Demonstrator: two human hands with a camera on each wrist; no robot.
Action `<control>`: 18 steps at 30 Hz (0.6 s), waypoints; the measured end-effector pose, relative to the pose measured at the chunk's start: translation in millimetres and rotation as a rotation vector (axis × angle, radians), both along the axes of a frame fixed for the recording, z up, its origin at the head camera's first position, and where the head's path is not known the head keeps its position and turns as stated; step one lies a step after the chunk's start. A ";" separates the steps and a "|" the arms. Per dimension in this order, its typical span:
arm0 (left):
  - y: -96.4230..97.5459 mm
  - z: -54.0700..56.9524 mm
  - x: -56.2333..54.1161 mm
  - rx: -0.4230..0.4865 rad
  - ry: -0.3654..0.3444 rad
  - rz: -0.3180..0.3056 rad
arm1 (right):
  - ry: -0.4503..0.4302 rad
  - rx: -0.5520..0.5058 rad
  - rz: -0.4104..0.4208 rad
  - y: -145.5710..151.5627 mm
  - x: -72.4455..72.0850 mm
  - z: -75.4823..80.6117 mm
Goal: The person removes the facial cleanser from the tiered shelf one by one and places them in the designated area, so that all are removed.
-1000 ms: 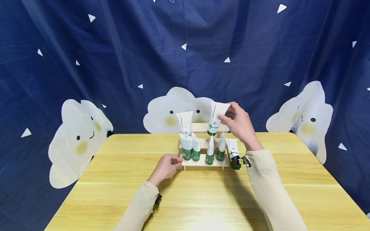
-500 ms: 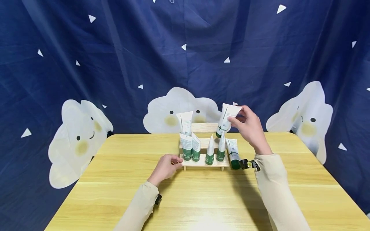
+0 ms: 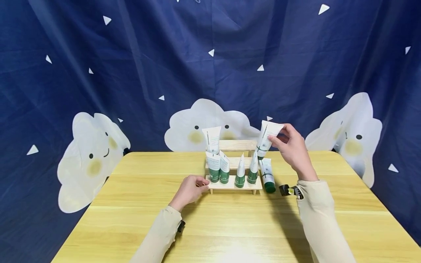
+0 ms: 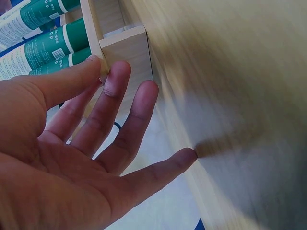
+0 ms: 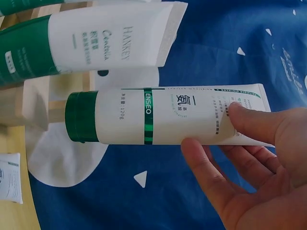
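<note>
1. Well, the right hand (image 3: 292, 149) pinches a white tube (image 3: 267, 138) just right of centre; a slack grip could drop it.
2. The left hand (image 3: 190, 189) pinches the rack (image 3: 236, 145), other fingers spread; a low swing might topple standing tubes (image 3: 240, 177).

left hand (image 4: 79, 163) seemingly pinching wooden rack (image 4: 130, 49), white-green tubes (image 4: 42, 49) alongside

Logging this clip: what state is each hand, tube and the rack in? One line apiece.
Wooden rack: standing on the table, loaded with tubes.
Four front tubes: standing, crimped ends up.
Back-left tube: upright, lower end hidden.
Held tube: tilted in the head view, cap end down.
Loose tube: lying on the table, right of the rack.
Right hand: holding the tube near its crimped end.
Left hand: pinching the rack's left front end.
</note>
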State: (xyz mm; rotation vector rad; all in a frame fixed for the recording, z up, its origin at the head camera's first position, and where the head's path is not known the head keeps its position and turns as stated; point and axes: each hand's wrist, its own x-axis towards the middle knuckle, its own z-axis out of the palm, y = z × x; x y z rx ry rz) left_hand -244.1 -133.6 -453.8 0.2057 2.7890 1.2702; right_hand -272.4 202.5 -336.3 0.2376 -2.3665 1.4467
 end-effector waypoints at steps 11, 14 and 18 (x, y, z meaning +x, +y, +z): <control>-0.2 1.3 1.2 0.007 -0.005 -0.002 | 0.008 0.054 -0.062 10.8 3.8 -6.4; -0.1 2.0 0.9 0.005 -0.002 0.002 | 0.010 0.043 -0.068 13.5 5.1 -8.1; 0.6 1.9 0.7 0.005 -0.007 -0.003 | 0.005 -0.041 -0.071 17.9 5.7 -12.5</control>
